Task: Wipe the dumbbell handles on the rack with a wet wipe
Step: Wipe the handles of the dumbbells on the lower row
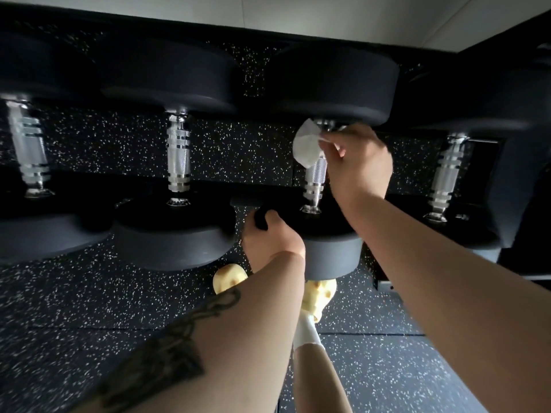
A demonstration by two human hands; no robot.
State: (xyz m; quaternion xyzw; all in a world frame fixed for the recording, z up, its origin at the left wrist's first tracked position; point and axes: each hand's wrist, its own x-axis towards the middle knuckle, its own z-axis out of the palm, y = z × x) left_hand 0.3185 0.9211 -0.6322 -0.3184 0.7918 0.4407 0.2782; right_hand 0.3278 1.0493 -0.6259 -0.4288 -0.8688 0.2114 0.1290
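Landmark: the third dumbbell [328,174] from the left in the row, the one you are working on.
Floor: dark rubber flooring [89,308] with pale speckles lies below the third dumbbell and runs on under the row; seams show between its tiles.
Your feet: pale yellow clogs [228,280] stand on the floor just below the third dumbbell's near head, with a white sock [307,332] above one.
Your left hand: your left hand [269,236] has its fingers curled over the edge of the near head [331,254], gripping it.
Your right hand: your right hand [356,162] pinches the wet wipe [307,144] against the upper part of the knurled chrome handle [316,177], close under the far head [334,81].
Neighbours: two dumbbells [177,156] lie to the left of the third and one [447,171] to its right, all with chrome handles and black round heads.
Rack: you can make out only a dark rack frame [507,186] beyond the right-hand neighbour.
Room: a light wall [328,13] rises behind the far heads.
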